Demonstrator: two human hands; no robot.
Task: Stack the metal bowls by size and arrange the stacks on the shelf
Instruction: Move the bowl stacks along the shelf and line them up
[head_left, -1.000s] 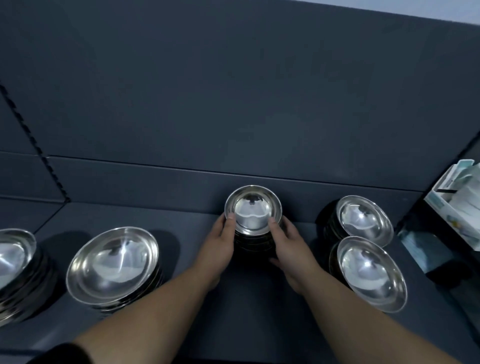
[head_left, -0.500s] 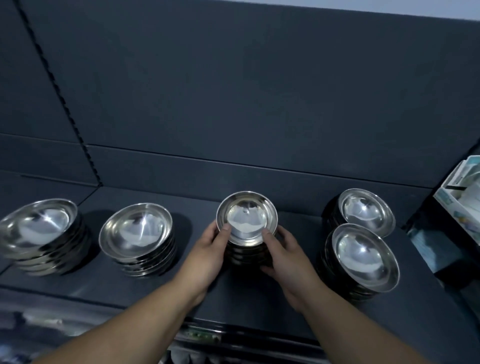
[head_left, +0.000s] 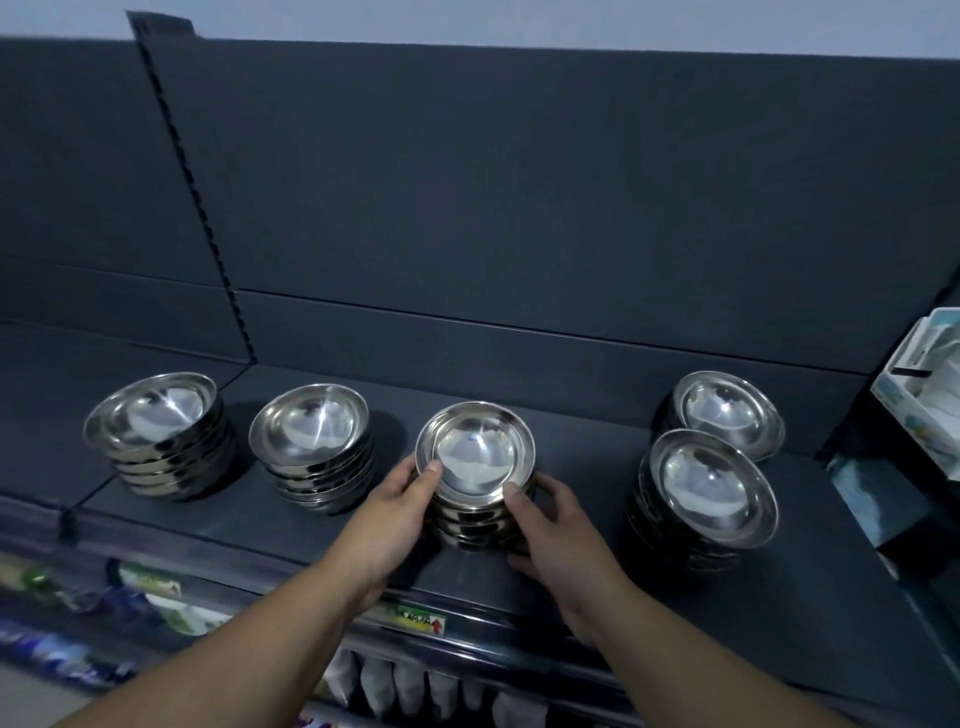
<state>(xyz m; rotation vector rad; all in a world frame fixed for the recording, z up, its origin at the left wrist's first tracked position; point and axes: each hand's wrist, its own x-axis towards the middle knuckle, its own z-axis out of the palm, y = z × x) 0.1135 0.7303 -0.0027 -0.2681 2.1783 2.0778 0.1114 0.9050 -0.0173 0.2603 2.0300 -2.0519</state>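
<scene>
The small stack of metal bowls stands straight ahead of the person, about midway between the two forearms, so neither hand is nearer. The left hand grips its left flank and the right hand its right. Each thumb lies on the near rim of the top bowl, and the fingers curl round the sides of the bowls beneath.

The stack rests on the dark shelf near its front edge. Its axis runs upright, and the bowls open towards the camera.

To its left, just beside it, is a wider stack, and further left is the far-left stack. To its right there is a broad gap of bare shelf before the front right stack and the rear right stack, which touch or nearly touch each other.

Judging by this layout, any shift of the held stack is sideways along the shelf. The room lies on the right, while a move to the left would soon meet the neighbouring rim.

With the grip even on both flanks, the column should slide without leaning.
</scene>
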